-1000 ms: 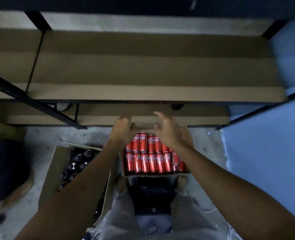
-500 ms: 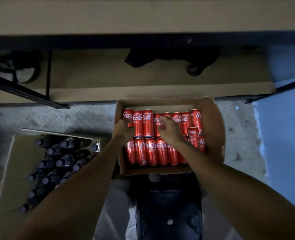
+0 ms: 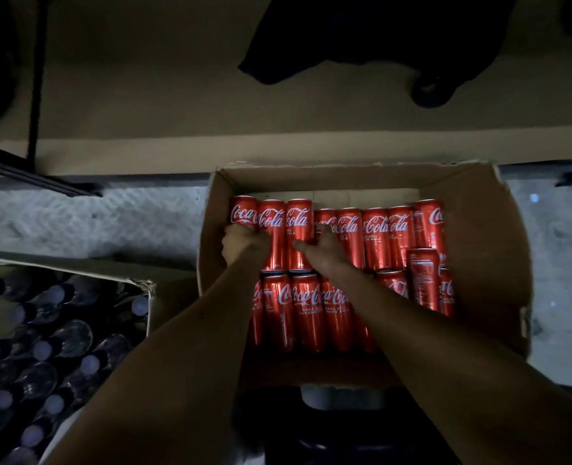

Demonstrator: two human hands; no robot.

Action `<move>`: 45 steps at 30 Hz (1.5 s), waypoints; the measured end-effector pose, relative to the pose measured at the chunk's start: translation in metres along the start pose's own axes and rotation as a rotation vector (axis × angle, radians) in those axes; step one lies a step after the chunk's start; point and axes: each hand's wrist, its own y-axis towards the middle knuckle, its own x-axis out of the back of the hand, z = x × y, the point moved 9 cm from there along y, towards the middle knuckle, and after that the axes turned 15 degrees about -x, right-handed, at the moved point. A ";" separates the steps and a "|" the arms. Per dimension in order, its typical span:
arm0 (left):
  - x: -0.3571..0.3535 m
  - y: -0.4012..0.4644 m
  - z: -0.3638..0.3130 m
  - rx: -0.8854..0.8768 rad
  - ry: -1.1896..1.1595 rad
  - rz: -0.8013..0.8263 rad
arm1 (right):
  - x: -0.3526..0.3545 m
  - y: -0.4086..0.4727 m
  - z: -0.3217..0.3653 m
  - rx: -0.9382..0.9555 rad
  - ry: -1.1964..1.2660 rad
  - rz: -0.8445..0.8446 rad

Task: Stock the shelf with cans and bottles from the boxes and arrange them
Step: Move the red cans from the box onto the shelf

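Red cans [image 3: 340, 273] lie under both hands.

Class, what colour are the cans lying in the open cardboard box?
Red with white lettering: the slim metal cans, clearest in the head view.

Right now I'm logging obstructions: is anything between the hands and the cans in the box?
Nothing visible. The left hand and right hand are already on the far row of red cans in the open cardboard box, which has no lid over it.
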 end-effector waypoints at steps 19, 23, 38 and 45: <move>-0.008 0.011 0.015 -0.058 -0.033 0.026 | 0.019 0.007 -0.011 -0.075 0.070 0.134; 0.012 -0.018 0.004 -0.010 -0.146 0.010 | 0.026 -0.027 -0.001 -0.050 0.087 0.157; 0.073 -0.196 -0.076 0.034 -0.698 0.481 | 0.088 -0.222 0.048 0.034 0.059 0.265; 0.137 -0.280 -0.143 -0.160 -0.684 0.556 | 0.133 -0.331 0.068 0.117 0.083 0.232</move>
